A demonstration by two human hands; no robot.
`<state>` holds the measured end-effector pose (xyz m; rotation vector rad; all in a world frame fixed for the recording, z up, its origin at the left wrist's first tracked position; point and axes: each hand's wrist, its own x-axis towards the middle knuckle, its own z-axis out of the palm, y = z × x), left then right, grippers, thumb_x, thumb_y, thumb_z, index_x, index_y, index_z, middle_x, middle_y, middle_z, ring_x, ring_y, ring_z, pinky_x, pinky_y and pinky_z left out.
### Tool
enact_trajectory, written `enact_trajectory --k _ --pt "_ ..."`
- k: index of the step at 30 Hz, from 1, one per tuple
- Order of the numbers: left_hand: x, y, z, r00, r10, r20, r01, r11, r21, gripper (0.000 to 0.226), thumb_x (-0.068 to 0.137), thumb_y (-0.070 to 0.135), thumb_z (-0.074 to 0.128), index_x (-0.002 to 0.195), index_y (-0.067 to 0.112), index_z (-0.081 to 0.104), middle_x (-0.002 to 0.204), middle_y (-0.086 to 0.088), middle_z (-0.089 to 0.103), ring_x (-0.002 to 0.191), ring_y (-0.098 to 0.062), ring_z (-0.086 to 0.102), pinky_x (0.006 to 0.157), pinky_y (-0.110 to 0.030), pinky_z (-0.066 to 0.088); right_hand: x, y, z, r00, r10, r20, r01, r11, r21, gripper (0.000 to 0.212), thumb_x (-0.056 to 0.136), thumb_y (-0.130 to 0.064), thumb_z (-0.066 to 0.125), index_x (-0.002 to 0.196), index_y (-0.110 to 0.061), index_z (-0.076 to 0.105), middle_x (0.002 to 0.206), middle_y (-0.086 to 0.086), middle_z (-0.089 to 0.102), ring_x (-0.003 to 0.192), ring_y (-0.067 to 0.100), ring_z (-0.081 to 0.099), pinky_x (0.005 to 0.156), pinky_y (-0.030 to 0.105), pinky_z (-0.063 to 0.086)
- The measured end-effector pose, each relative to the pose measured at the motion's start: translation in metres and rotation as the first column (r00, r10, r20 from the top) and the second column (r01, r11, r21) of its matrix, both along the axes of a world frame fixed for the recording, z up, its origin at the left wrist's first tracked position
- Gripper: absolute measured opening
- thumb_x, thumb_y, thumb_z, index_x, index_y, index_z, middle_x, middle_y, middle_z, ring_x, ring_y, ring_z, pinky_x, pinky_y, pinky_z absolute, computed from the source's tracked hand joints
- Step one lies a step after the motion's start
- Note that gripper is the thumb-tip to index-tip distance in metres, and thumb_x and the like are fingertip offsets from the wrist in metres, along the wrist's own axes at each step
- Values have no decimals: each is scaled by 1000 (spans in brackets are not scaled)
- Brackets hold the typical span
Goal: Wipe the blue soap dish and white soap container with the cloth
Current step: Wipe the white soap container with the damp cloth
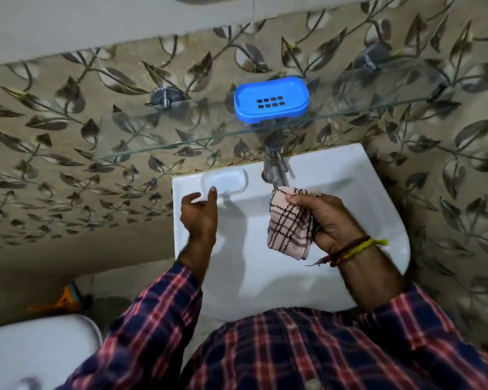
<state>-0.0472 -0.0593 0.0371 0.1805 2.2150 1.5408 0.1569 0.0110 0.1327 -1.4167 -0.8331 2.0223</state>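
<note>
You stand over the white basin [265, 266] with the two soap holders set apart on two levels, and that layout shapes how you are holding everything. The blue soap dish [271, 98] sits up on the glass shelf [158, 144] against the leaf-patterned wall, above the tap [273, 167], empty, with its drain slots showing. The white soap container [224, 181] rests lower, on the back left ledge of the basin, just beside the tap, and it looks empty too, though its colour blends into the porcelain. Your right hand [326, 220] grips the checked cloth [289, 220], bunched in curled fingers with the thumb pressed over its top fold, and it hangs over the bowl just in front of the tap; keeping it folded like this gives you a firm pad to rub with. Your left hand [199, 215] is relaxed and holds nothing, fingers loosely spread, with one fingertip reaching up to the near rim of the white container; whether it actually touches the rim is hard to say. That reach suggests you mean to steady or lift the white container so the cloth can come across to it. Neither holder is under the cloth at this point, so both wipes may yet be ahead of you.
</note>
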Motion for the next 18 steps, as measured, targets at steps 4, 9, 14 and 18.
enact_trajectory --k 4,9,14,18 --pt "-21 17 -12 898 7 440 6 1000 -27 67 76 63 78 107 7 58 89 -9 74 67 -20 75 57 -31 60 0 -4 -6 1000 8 0 -8 1000 19 38 85 2 68 119 17 59 115 37 63 95 41 63 95 66 50" --pt "-33 22 -25 885 -56 463 -8 991 135 54 81 32 79 118 2 55 82 -11 74 74 -22 78 68 -32 55 7 -5 -11 1000 -3 -15 4 998 70 30 86 -2 70 114 9 67 116 34 65 98 40 64 96 63 51" --pt "-29 29 -15 996 29 87 -31 999 14 17 84 19 76 80 8 63 76 -4 66 85 -36 72 78 -51 63 13 -5 -14 1000 9 -18 -5 979 205 20 84 -1 72 103 3 74 96 21 75 84 31 71 72 40 63" --pt "1 3 20 960 -151 -236 148 989 -30 13 84 26 71 93 19 66 73 10 63 68 -10 63 77 -36 57 4 -10 -13 992 101 71 -120 913 390 11 83 0 74 93 -4 72 84 11 75 76 23 71 74 37 60"
